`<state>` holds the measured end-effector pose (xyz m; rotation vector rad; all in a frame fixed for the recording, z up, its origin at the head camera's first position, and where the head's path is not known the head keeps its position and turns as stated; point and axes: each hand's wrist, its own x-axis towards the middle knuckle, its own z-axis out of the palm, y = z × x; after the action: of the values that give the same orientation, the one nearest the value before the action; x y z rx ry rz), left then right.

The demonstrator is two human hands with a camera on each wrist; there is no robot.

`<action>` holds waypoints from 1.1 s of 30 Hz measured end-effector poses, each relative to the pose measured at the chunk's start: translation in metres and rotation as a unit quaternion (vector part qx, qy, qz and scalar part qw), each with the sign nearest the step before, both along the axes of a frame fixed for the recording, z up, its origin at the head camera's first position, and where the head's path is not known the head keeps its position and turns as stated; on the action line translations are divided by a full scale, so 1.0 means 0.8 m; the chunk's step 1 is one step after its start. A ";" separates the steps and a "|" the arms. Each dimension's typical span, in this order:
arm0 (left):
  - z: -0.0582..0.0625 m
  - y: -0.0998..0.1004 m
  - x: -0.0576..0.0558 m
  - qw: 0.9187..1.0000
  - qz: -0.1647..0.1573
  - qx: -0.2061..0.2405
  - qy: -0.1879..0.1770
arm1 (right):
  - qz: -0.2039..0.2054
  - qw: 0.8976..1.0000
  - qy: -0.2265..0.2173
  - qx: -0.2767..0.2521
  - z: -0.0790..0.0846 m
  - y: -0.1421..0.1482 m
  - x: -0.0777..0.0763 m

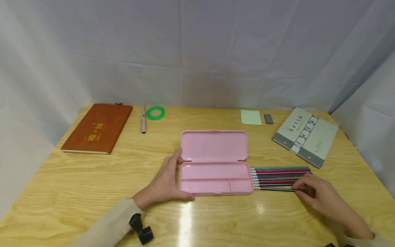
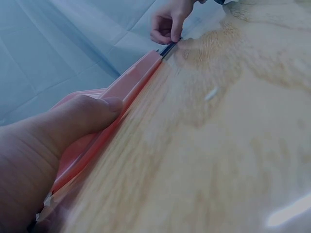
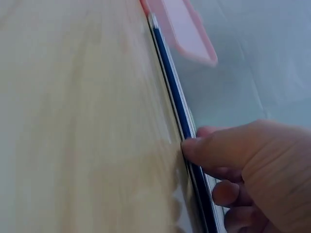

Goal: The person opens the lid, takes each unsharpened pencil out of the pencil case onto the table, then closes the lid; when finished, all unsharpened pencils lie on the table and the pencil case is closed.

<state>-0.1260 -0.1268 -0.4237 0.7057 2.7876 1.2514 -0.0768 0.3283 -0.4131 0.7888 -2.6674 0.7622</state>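
Note:
An opened pink pencil case (image 1: 203, 187) lies mid-table, its lid tilted back and its divided tray bare. My left hand (image 1: 163, 183) holds the case's left end, thumb at the front edge and fingers toward the hinge side; the left wrist view shows the thumb (image 2: 92, 114) against the pink wall. Right of the case, several pencils (image 1: 280, 172) lie side by side, ferrule ends toward it. My right hand (image 1: 322, 195) pinches the nearest dark pencil (image 1: 274, 189) near its right end. In the right wrist view the thumb (image 3: 214, 145) presses on a dark blue pencil (image 3: 170, 73).
A brown notebook (image 1: 98, 127) lies at the far left, beside a pen (image 1: 143, 120) and a green tape roll (image 1: 148, 113). At the back right are pale green sticky notes (image 1: 250, 117), a grey eraser (image 1: 268, 119) and a grey-green notebook (image 1: 308, 135). A pale curtain (image 1: 210, 51) hangs behind.

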 end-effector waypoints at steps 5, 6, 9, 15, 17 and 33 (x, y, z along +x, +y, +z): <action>0.001 -0.001 -0.001 1.000 -0.003 0.000 0.004 | 0.046 0.999 -0.020 0.009 0.010 -0.037 -0.022; 0.001 -0.001 -0.001 1.000 -0.003 0.000 0.004 | 0.058 0.998 -0.032 0.006 0.014 -0.046 -0.028; 0.002 -0.002 -0.001 1.000 -0.002 0.001 0.003 | 0.089 0.994 -0.057 -0.009 0.024 -0.075 -0.048; 0.004 -0.002 0.000 1.000 0.001 0.003 -0.006 | 0.064 0.983 -0.144 -0.099 0.034 -0.127 -0.093; 0.003 -0.001 -0.001 1.000 0.001 0.007 -0.013 | 0.043 0.961 -0.219 -0.166 0.034 -0.137 -0.105; 0.002 -0.004 0.000 1.000 -0.020 0.002 0.017 | 0.146 0.953 -0.203 -0.170 0.010 -0.125 -0.082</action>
<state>-0.1257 -0.1301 -0.4217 0.7866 2.7832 1.2514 -0.1422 0.2285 -0.4054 1.0339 -2.6598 1.5617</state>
